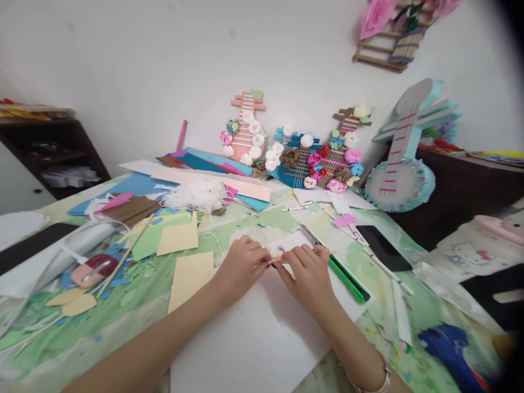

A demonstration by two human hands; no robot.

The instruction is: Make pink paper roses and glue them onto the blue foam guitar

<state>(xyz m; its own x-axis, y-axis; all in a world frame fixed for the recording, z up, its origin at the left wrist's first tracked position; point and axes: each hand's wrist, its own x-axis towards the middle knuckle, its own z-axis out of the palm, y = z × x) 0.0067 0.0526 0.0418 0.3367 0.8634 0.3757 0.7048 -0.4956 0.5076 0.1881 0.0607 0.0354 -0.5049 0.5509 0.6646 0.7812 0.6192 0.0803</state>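
Both hands meet over a white sheet (245,333) on the table. My left hand (245,267) is closed, its fingertips pinching one end of a thin, light pinkish strip (277,256). My right hand (309,273) is closed on the same strip, close to the left fingertips. Most of the strip is hidden by the fingers, and its material is hard to make out. Just beyond the right hand a green utility knife (347,279) lies on the sheet with its blade (310,234) extended.
Yellow paper pieces (178,237) and a tangle of white string (194,196) lie to the left. Paper-flowered model instruments (245,131) lean on the wall. At right are a black phone (383,248), rolled paper sticks (388,270) and a blue glue gun (450,349).
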